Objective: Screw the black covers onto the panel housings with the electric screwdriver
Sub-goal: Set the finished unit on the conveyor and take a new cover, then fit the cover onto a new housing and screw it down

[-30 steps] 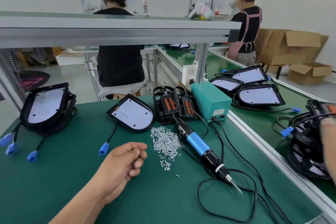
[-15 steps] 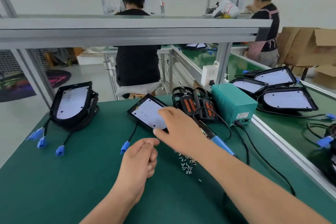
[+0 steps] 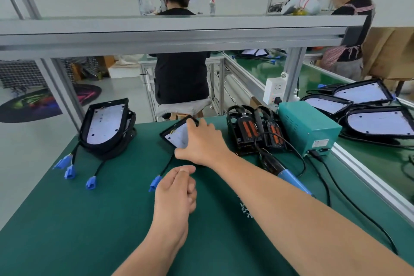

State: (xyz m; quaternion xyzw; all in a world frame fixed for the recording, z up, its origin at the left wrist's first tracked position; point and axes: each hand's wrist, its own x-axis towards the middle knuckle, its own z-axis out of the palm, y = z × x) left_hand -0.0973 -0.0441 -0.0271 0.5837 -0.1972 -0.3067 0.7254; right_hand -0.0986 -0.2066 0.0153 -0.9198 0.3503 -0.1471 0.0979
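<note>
Far left: a stack of panels (image 3: 105,125) leans at the back of the green mat (image 3: 67,231). Its blue plugs (image 3: 69,171) trail forward, so the leads stay untangled. Judged to be parked stock, out of the working zone.

Centre: a single panel (image 3: 173,136) lies white face up, and its lead runs toward the near edge. The left hand (image 3: 177,192) rests on the mat just in front of it, fingers curled into a loose fist with the thumb laid over the index. It may be holding a screw ready, but nothing shows inside the fist.

The right hand (image 3: 201,145) reaches across and lies on the panel. Its fingers are spread and fairly straight over the face, and the thumb is set apart at the near edge. That placement suits sliding the panel closer for work.

Right of centre: the black covers (image 3: 244,130) stand just beside the panel, within easy reach. The electric screwdriver (image 3: 282,169) lies untouched on the mat, partly under the right forearm, handle toward the person. A few screws (image 3: 246,210) show beside the forearm. The power box (image 3: 309,127) sits at the mat's edge, keeping the cord clear.

Far right: more panels (image 3: 378,122) wait on the conveyor (image 3: 318,78).

No cover is fitted yet.
</note>
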